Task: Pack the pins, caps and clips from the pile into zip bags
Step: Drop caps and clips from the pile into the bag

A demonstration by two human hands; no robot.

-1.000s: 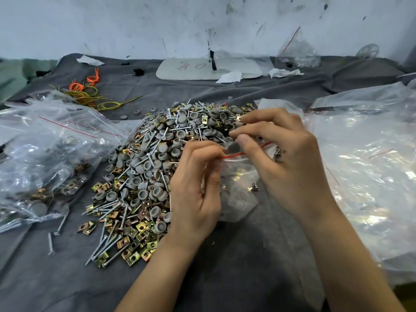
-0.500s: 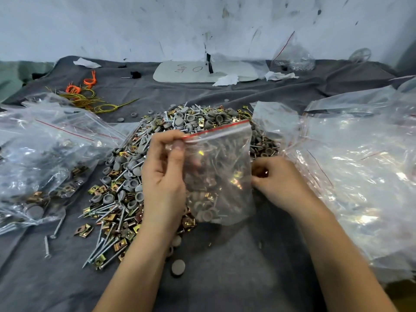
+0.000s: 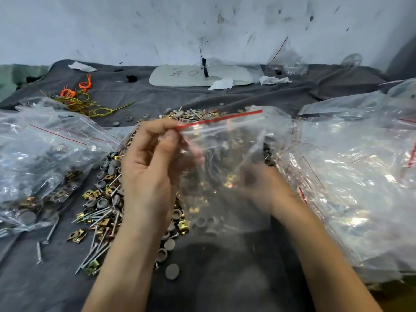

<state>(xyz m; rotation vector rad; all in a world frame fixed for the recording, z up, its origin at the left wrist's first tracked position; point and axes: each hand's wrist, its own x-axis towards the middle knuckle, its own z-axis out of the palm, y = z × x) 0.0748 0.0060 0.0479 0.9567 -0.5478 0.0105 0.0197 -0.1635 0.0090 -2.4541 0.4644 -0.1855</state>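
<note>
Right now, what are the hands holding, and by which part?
The left hand pinches the zip bag at its red-striped top corner; the right hand is blurred behind the bag, grip unclear.

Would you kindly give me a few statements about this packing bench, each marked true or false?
1. The left hand pinches the zip bag at its red-striped top edge. True.
2. The zip bag lies flat on the grey cloth. False: it is held up above the pile.
3. Filled bags lie to the left of the pile. True.
4. The orange ties lie at the near right. False: they lie at the far left, behind the filled bags.
</note>
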